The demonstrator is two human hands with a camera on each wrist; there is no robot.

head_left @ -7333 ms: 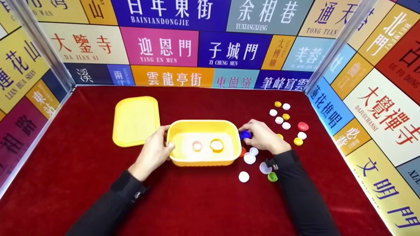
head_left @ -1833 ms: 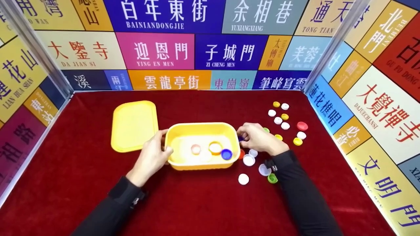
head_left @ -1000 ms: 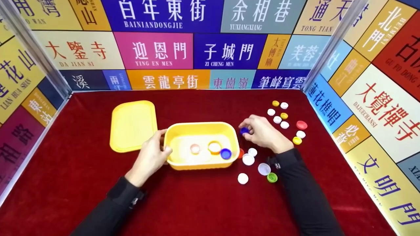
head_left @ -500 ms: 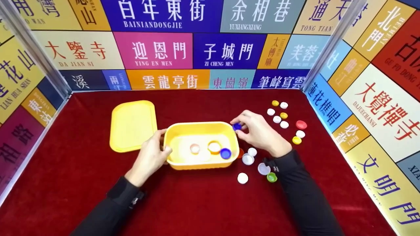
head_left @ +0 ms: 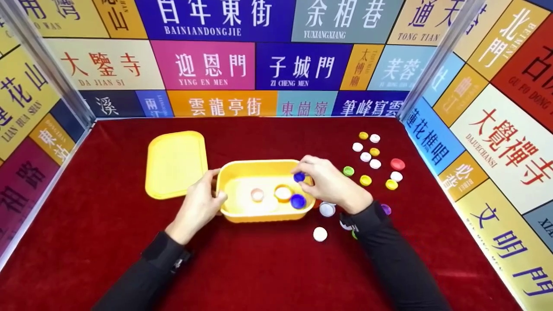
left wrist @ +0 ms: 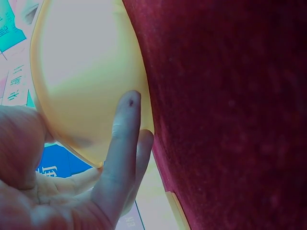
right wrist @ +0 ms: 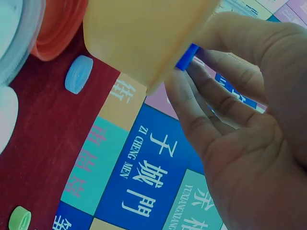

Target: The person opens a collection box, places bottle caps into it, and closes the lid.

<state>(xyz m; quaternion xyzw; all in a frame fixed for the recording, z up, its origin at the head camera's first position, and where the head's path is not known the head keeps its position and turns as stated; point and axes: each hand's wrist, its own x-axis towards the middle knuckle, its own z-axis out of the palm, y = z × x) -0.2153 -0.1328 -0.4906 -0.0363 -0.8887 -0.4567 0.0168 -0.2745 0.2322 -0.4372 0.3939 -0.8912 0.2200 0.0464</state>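
Note:
My left hand [head_left: 199, 202] grips the left end of a yellow plastic box [head_left: 259, 217], thumb at the rim and fingers against the outer wall. Between thumb and fingertips, my right hand [head_left: 329, 180] pinches a blue bottle cap [head_left: 299, 176] over the box's right end. In the right wrist view only a bit of this blue cap [right wrist: 187, 57] shows past the rim. Inside the box lie another blue cap [head_left: 298, 201], a yellow-orange cap [head_left: 283, 193] and a small pale cap [head_left: 257, 195].
A yellow lid [head_left: 177, 165] lies flat behind the left hand. Several loose caps are scattered right of the box, among them a red one [head_left: 397, 164], a green one [head_left: 348, 171] and a white one [head_left: 320, 234]. The right forearm partly covers some.
Seven seconds ago the right hand held a blue cap outside the box; one now lies inside. A second blue cap has since been lifted and carried left over the box. The left hand keeps its grip.

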